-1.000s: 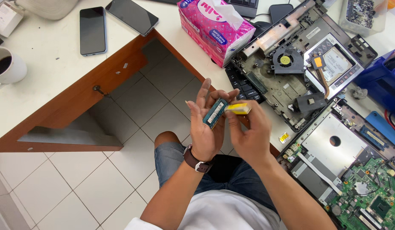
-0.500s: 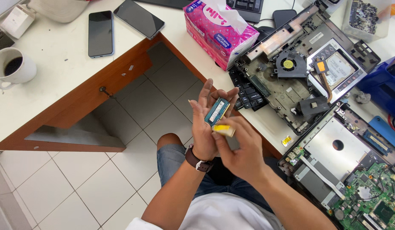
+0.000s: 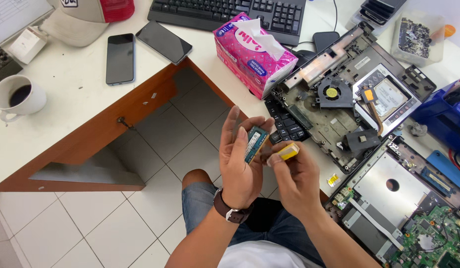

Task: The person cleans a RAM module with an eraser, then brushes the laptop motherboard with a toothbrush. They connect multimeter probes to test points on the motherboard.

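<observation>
Memory module [image 3: 256, 144] is lying in your left hand [image 3: 240, 164], fingers clamped on it, above your lap; your right hand [image 3: 294, 173] fingers are pinching a yellow eraser [image 3: 288, 151] at its edge, the opened laptop [image 3: 339, 99] is waiting on the table [image 3: 66, 99].

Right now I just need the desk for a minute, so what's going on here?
A seated person holds a green memory module upright in the left hand and presses a yellow eraser to its edge with the right hand. An opened laptop chassis and a green motherboard lie on the desk.
</observation>
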